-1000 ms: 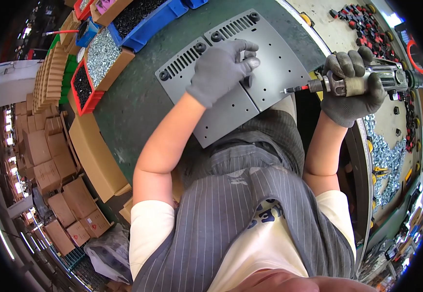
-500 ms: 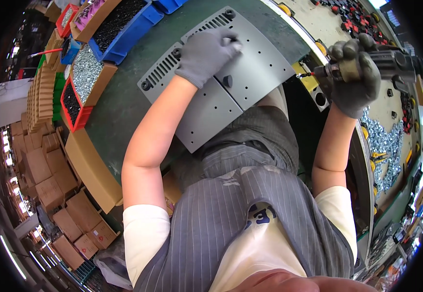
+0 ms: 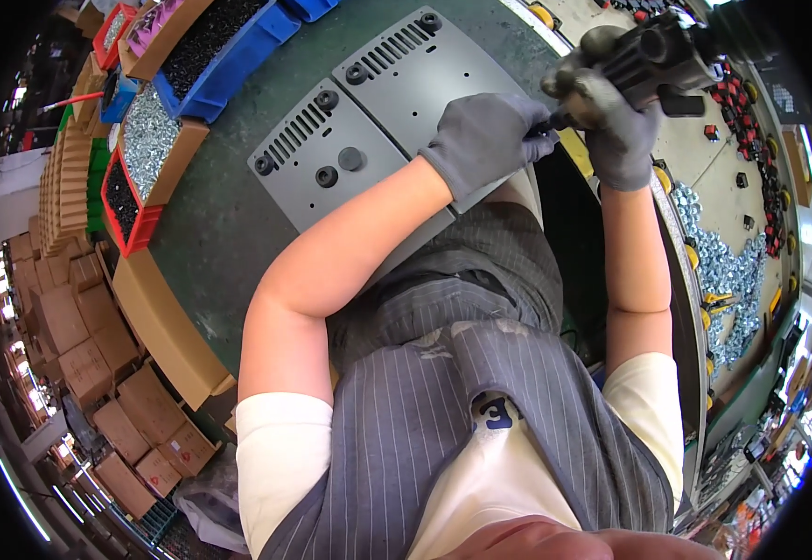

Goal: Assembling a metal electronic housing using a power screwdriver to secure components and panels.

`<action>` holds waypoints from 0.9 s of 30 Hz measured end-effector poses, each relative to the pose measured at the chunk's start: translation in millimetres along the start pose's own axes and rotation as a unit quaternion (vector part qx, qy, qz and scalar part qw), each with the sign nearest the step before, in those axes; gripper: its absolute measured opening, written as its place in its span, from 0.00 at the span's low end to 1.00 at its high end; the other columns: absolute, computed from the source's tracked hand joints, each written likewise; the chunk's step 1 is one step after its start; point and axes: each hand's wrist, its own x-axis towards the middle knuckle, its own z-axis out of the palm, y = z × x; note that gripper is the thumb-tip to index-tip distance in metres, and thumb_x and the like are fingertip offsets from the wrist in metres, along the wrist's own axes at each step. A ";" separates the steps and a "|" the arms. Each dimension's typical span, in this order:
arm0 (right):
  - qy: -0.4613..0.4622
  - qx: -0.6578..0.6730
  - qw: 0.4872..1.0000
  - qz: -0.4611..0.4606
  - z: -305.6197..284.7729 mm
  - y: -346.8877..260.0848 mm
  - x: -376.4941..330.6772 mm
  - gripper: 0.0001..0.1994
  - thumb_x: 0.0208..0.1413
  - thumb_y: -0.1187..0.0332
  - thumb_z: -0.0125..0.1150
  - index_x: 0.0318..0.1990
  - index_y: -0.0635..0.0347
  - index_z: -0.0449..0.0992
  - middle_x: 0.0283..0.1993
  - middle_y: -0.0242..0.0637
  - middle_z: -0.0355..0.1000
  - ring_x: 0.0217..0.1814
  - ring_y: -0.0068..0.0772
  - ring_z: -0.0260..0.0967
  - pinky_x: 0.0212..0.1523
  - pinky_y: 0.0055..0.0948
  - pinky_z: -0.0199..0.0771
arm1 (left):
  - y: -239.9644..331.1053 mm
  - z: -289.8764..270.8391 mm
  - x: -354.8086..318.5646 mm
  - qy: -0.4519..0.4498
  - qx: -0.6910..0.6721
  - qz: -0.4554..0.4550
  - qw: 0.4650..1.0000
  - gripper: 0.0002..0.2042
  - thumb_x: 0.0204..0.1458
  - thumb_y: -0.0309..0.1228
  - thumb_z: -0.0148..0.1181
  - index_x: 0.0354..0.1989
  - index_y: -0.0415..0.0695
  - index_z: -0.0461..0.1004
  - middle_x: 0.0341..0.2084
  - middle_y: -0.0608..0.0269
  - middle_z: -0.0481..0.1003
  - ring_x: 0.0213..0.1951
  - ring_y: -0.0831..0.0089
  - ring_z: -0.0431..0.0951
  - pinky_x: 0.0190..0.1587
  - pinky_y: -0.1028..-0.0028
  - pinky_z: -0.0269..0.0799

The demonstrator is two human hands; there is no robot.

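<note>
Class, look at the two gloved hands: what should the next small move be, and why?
Probably ease the left hand away from the power tool's front end before swinging the tool: the left hand is right by that end, the right hand grasps the body, and two black discs lie off on the grey plate.

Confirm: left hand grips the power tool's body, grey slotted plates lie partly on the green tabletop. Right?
No, wrong hand: the right hand grips the power tool's body, as the head view shows. The grey slotted plates do lie partly on the green tabletop.
</note>
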 end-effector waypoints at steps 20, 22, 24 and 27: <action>-0.043 -0.017 0.998 -0.053 0.5 0.9 8.3 0.22 0.45 0.73 0.52 0.51 0.71 0.65 0.31 0.43 0.69 0.32 0.35 0.68 0.36 0.31 0.69 | -50.5 -92.7 -92.3 0.166 -0.710 -0.230 0.645 0.15 0.60 0.31 0.45 0.50 0.35 0.66 0.29 0.67 0.68 0.21 0.86 0.61 0.17 0.90 0.55; -0.062 0.081 0.990 -0.101 7.4 -5.2 5.0 0.25 0.45 0.70 0.52 0.54 0.69 0.63 0.34 0.44 0.68 0.35 0.38 0.66 0.35 0.33 0.68 | -55.3 -88.7 -112.7 0.167 -0.770 -0.204 0.582 0.14 0.60 0.31 0.46 0.50 0.35 0.65 0.31 0.64 0.67 0.25 0.84 0.64 0.18 0.89 0.58; -0.071 0.131 0.983 -0.104 21.8 -12.2 -4.9 0.25 0.46 0.67 0.51 0.54 0.67 0.62 0.35 0.42 0.67 0.35 0.35 0.64 0.33 0.30 0.66 | -54.6 -81.9 -124.9 0.163 -0.790 -0.198 0.557 0.14 0.59 0.30 0.47 0.51 0.36 0.66 0.33 0.63 0.68 0.26 0.83 0.66 0.19 0.88 0.59; -0.093 0.213 0.970 -0.078 49.1 -18.3 -12.4 0.26 0.46 0.64 0.51 0.53 0.65 0.62 0.33 0.38 0.65 0.33 0.33 0.61 0.33 0.30 0.62 | -48.6 -72.8 -132.8 0.200 -0.819 -0.221 0.490 0.16 0.59 0.28 0.44 0.55 0.37 0.64 0.33 0.63 0.71 0.24 0.84 0.64 0.21 0.86 0.62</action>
